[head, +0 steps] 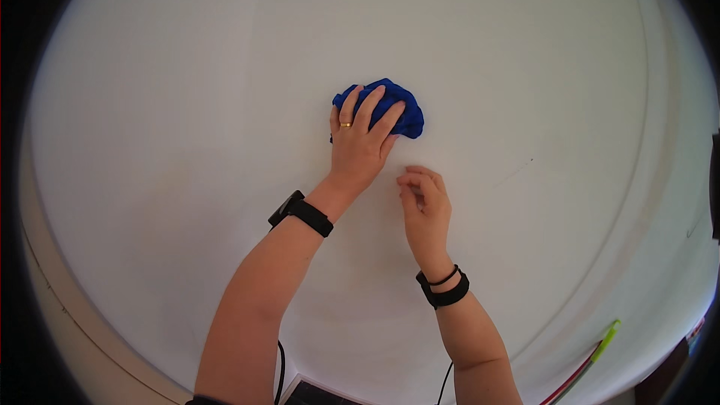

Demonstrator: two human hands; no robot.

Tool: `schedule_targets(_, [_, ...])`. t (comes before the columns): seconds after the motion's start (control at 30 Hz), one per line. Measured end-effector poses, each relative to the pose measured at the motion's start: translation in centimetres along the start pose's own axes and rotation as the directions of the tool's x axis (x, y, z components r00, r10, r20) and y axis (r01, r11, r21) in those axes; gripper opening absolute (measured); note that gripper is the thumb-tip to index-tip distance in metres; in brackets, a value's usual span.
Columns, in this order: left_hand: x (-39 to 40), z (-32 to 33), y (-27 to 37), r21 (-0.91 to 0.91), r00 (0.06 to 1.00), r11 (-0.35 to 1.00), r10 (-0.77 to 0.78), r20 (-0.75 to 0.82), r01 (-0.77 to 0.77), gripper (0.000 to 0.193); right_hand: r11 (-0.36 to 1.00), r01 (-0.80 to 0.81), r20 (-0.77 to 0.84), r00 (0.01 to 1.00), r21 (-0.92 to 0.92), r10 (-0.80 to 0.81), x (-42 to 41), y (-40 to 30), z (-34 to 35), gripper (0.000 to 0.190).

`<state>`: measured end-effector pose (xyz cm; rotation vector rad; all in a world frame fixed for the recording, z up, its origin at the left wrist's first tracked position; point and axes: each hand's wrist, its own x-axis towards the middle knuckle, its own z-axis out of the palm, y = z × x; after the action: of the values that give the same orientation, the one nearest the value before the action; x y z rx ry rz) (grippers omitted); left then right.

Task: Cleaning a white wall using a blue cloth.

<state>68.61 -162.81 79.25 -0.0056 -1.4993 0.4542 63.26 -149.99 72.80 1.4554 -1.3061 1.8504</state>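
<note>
My left hand (363,138), with a gold ring (345,125) on one finger, lies spread over a crumpled blue cloth (409,111). Its fingers press the cloth against a broad white surface (214,67), and the palm hides part of it. Lower and to the right is my right hand (426,202). It holds nothing, and its fingers are loosely curled, with a small gap showing between thumb and fingers. Whether it touches the white surface I cannot tell. A black band with a small device (298,214) circles my left wrist, and another black band (450,291) my right.
A dark panel with a pale frame (320,394) shows at the bottom edge, beside a black cable (281,371). At lower right a lime-green tip (607,340) ends a red and grey rod-like thing. A thin dark scratch (523,167) marks the white surface.
</note>
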Motion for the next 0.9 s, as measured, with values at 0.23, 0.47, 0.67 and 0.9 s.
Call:
schedule_targets(0.23, [0.9,-0.3,0.0,0.039,0.997,0.997,-0.068,-0.043,0.069,0.042,0.996,-0.031,0.112,0.993,0.085,0.021,-4.0,0.4,1.1,0.008])
schedule_targets(0.47, [0.8,0.4,-0.9,0.091,0.990,0.991,-0.086,-0.112,0.096,0.037,0.998,-0.014,0.140,0.990,0.055,0.006,-7.8,2.9,1.5,0.008])
schedule_targets(0.67, [0.6,0.4,-1.0,0.071,0.992,0.992,-0.100,-0.083,0.106,0.038,0.997,0.071,0.083,0.994,-0.040,-0.067,-5.2,2.7,1.3,0.010])
schedule_targets(0.9, [-0.5,-0.2,-1.2,0.091,0.992,0.988,-0.124,0.001,0.124,0.042,0.993,0.112,0.042,0.993,-0.020,-0.111,1.7,1.1,-1.0,0.009])
